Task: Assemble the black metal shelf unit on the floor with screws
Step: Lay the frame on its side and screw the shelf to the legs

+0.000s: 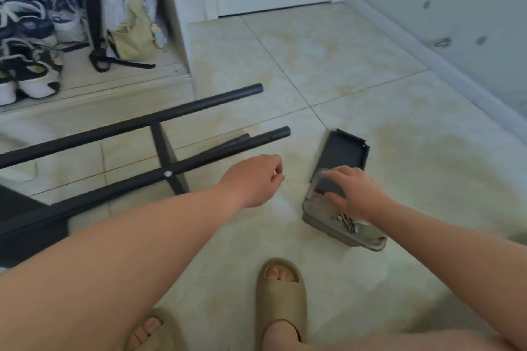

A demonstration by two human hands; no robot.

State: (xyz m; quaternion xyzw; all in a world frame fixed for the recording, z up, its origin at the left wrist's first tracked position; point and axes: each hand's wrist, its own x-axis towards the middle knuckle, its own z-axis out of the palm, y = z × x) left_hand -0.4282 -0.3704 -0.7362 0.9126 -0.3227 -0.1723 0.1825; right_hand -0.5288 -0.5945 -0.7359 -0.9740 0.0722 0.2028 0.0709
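Observation:
The black metal shelf frame (pixel 159 139) lies on its side on the tiled floor at the left, its two round tubes pointing right. A silver screw head (pixel 167 173) sits in the nearer tube where the crossbar meets it. My left hand (pixel 253 179) hovers just right of the frame with its fingers curled in; a pale speck shows at the fingertips, too small to identify. My right hand (pixel 353 191) rests with spread fingers on a clear packet over a grey tray (pixel 322 222) that holds several loose screws (pixel 348 224). A black shelf panel (pixel 345 151) lies just beyond.
My feet in beige slides (pixel 281 302) stand at the bottom centre. Sneakers (pixel 28 65) and a backpack (pixel 125 8) sit on a low step at the back left. A white door stands at the back and a wall runs along the right.

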